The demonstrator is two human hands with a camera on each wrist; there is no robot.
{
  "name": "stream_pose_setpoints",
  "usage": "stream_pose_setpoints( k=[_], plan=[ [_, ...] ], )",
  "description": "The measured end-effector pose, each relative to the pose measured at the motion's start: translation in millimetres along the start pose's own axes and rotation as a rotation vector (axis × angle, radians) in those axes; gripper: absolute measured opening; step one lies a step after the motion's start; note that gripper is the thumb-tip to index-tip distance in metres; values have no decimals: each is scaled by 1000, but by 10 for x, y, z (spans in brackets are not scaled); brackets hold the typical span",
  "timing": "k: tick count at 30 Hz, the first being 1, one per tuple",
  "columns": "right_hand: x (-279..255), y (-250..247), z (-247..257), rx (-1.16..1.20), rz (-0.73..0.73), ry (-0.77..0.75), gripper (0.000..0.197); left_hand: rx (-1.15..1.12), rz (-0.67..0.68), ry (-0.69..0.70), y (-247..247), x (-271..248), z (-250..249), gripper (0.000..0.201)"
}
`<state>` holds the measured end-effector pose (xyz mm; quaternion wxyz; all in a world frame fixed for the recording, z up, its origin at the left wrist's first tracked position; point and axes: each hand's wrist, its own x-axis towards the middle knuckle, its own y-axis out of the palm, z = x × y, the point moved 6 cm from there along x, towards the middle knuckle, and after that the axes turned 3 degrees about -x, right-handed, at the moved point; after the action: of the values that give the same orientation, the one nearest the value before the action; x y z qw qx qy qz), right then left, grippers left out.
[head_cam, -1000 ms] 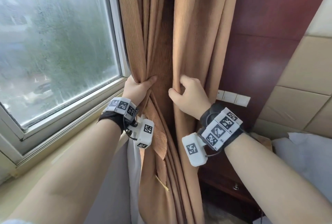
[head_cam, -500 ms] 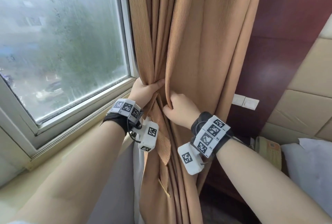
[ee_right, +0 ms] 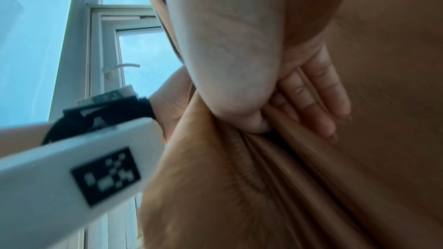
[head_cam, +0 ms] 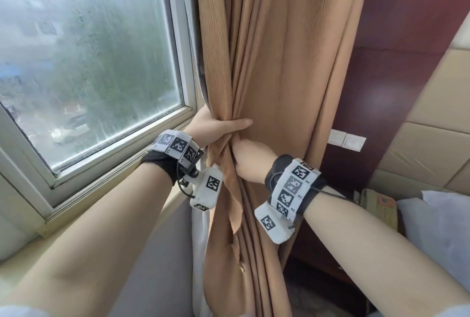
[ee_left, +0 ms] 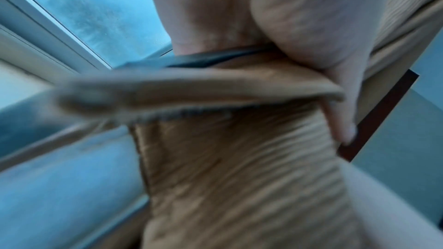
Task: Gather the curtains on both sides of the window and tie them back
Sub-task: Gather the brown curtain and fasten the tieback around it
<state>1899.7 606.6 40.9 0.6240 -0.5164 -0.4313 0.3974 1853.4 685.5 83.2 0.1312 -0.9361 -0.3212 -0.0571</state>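
A tan curtain (head_cam: 274,67) hangs to the right of the window and is bunched at sill height. My left hand (head_cam: 218,126) grips the bunch from the window side, thumb laid across the front. Just below and touching it, my right hand (head_cam: 248,161) clutches the folds, its fingers (ee_right: 318,101) dug into the cloth (ee_right: 275,186). A strip of the same tan fabric (head_cam: 230,197) with a frayed end dangles under my left hand. It crosses the left wrist view as a blurred band (ee_left: 191,90) beneath the thumb (ee_left: 311,48). Whether it passes behind the bunch is hidden.
The rain-streaked window (head_cam: 89,62) and its white frame (head_cam: 185,62) fill the left, with a pale sill (head_cam: 30,248) below. Right of the curtain are a dark red wood panel (head_cam: 396,75), white wall switches (head_cam: 347,140), beige padded wall panels (head_cam: 432,138) and white bedding (head_cam: 437,227).
My right hand has swept left with its folds, closing the gap until it sits against my left hand. The curtain is now one bunch, and the view has moved in closer.
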Motion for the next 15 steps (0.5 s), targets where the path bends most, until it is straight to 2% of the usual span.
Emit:
stream_pose_setpoints(
  k=[3,5,8,10,12,15],
  plan=[
    [-45,43,-58,109,-19,-51,28,-35,-179,-20,-81,42,90,34],
    [-62,77,-161,225,-27,-74,18,-37,-206,-14,-85,60,94,29],
    [-96,103,-416,488,-96,-44,25,-61,-188,-9,-81,78,69,30],
    [-109,80,-633,674,-210,39,29,-99,-191,-21,-108,89,83,32],
    [-122,30,-891,764,-384,161,27,-137,-196,-46,-146,98,115,29],
    [-164,-64,-1311,645,-625,407,26,-168,-204,-72,-208,107,172,30]
  ],
)
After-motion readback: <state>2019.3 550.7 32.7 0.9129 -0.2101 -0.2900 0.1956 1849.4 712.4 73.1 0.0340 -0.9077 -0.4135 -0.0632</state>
